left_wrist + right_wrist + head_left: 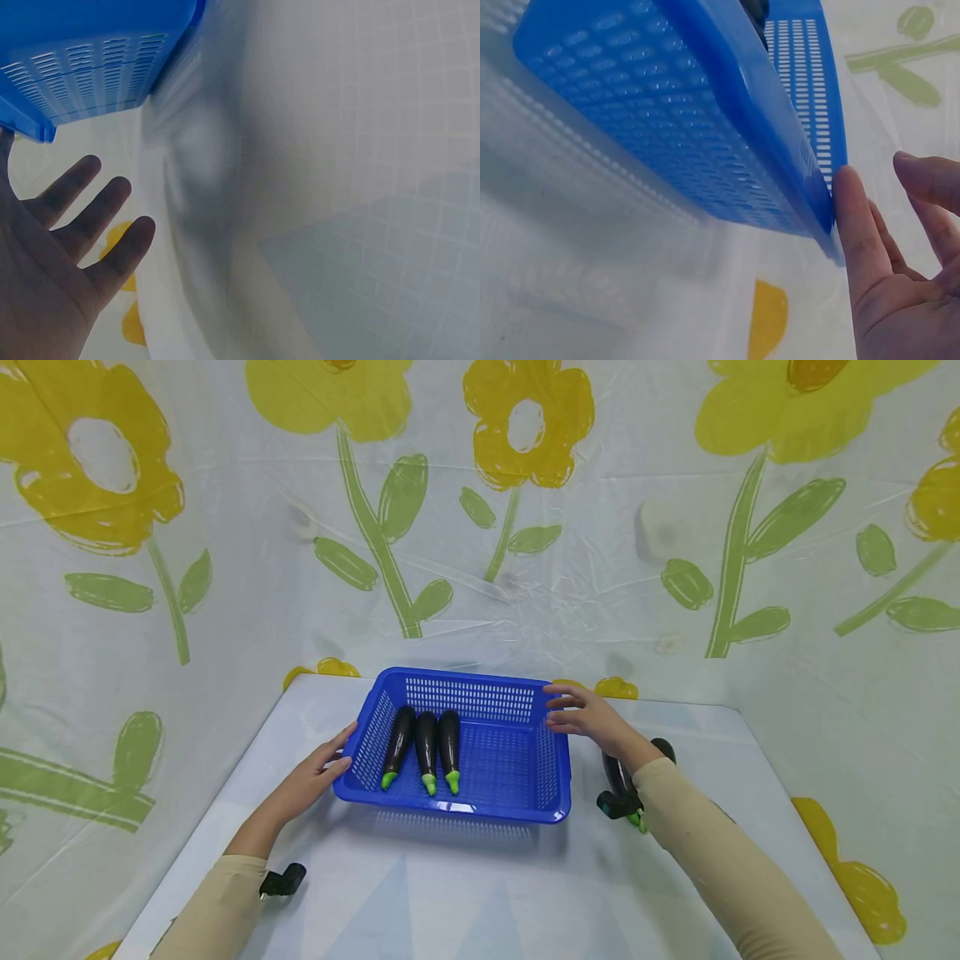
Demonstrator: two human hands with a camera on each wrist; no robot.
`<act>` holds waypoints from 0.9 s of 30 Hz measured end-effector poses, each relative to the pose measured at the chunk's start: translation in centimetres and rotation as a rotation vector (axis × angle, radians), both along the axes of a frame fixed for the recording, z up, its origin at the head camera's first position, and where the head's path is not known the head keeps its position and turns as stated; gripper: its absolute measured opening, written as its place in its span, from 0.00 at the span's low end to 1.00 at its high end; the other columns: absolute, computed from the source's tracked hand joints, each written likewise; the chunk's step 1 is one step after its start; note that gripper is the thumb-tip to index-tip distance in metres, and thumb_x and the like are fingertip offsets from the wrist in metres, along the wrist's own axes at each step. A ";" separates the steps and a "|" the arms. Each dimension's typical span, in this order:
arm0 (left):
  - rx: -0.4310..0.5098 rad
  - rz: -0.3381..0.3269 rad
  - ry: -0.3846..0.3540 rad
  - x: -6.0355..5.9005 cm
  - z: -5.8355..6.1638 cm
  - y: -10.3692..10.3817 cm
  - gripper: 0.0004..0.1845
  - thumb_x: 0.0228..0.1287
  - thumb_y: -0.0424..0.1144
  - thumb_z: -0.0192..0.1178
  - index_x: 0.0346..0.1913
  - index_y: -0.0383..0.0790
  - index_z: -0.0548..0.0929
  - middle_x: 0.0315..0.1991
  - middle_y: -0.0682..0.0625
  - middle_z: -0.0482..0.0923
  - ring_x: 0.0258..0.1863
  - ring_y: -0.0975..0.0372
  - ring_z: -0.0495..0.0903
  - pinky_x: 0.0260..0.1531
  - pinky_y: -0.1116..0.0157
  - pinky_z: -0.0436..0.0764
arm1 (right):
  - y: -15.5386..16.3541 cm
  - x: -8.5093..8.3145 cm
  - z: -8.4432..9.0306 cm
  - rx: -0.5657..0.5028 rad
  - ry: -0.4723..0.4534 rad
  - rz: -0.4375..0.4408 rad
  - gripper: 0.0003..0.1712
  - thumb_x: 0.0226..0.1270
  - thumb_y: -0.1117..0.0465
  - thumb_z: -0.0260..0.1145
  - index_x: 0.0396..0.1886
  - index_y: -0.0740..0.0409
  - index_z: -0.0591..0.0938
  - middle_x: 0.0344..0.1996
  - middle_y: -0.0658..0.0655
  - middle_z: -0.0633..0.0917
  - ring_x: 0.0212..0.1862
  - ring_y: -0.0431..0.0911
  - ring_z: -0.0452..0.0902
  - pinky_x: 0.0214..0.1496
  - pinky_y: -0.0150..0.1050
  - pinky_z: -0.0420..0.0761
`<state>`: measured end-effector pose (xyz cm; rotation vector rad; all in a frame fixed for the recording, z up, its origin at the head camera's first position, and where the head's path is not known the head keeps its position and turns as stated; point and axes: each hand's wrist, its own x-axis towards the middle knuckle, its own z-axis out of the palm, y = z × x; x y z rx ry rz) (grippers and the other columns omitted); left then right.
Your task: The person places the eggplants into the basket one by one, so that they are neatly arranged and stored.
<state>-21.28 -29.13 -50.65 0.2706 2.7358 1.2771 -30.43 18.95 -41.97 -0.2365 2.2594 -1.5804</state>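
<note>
A blue plastic basket (pixel 498 817) with slotted walls stands on the table. Inside, on its left half, lie three dark eggplants (pixel 427 742) side by side, green stem ends toward me. My left hand (pixel 311 779) is at the basket's left rim, its fingers spread and mostly straight in the left wrist view. At the right rim is my right hand (pixel 590 718); one extended fingertip (pixel 849 187) lies right against the rim in the right wrist view, with the thumb apart. Neither hand grips anything.
More eggplants (pixel 615 771) lie on the table right of the basket, partly hidden beneath my right forearm. The white table (pixel 360 910) has pale blue triangles. Behind and beside it hangs a flower-printed sheet (pixel 600 602). Each wrist wears a small black camera (pixel 283 881).
</note>
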 end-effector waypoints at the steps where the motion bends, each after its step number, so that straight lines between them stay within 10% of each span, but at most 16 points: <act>1: -0.001 -0.002 0.000 0.0 0.0 0.0 0.35 0.80 0.54 0.47 0.83 0.56 0.49 0.79 0.33 0.51 0.71 0.33 0.62 0.59 0.31 0.70 | 0.1 0.0 -0.1 -0.001 -0.002 -0.003 0.31 0.76 0.65 0.61 0.76 0.55 0.68 0.68 0.69 0.71 0.60 0.59 0.80 0.61 0.46 0.81; 27: -0.010 -0.002 0.008 0.0 0.1 0.3 0.35 0.81 0.53 0.46 0.83 0.54 0.49 0.79 0.32 0.51 0.70 0.32 0.62 0.58 0.31 0.71 | 3.1 0.3 -1.3 0.037 0.001 -0.088 0.30 0.77 0.62 0.62 0.75 0.55 0.68 0.67 0.68 0.73 0.57 0.58 0.82 0.60 0.48 0.82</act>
